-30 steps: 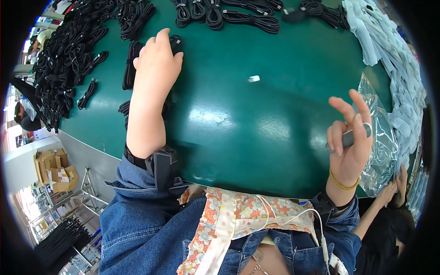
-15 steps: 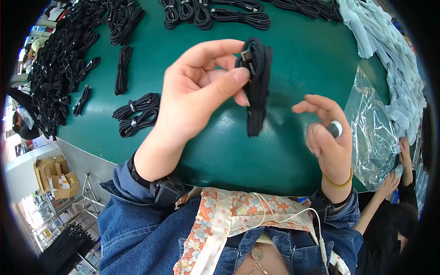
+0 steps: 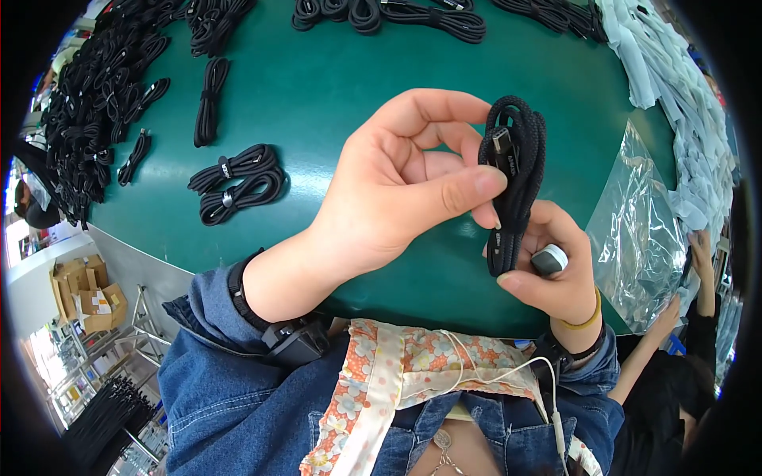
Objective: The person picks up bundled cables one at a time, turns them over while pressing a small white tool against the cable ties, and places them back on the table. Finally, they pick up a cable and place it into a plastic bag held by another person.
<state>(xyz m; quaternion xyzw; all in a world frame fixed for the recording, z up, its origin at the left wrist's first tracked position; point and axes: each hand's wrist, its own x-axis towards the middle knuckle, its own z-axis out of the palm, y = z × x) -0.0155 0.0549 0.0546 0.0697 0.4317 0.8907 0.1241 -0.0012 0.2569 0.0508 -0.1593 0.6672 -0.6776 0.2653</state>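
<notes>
A black braided cable, coiled into a long bundle, is held up over the green table, its metal plug pointing upward. My left hand pinches the upper part of the coil between thumb and fingers. At the lower end, my right hand closes on the bundle, thumb in front and fingers partly hidden behind it. A small dark grey and white piece sits at the right hand's fingers; I cannot tell what it is. Two coiled cables lie together on the table to the left.
A large heap of coiled black cables covers the far left. More bundles lie along the back. To the right are a clear plastic bag and a pile of pale sleeves. Another person's hand is beside the bag.
My left hand has moved right and nearer with the coiled cable, turning its plug side into view. My right hand, open and apart before, has come in and closed on the lower end.
</notes>
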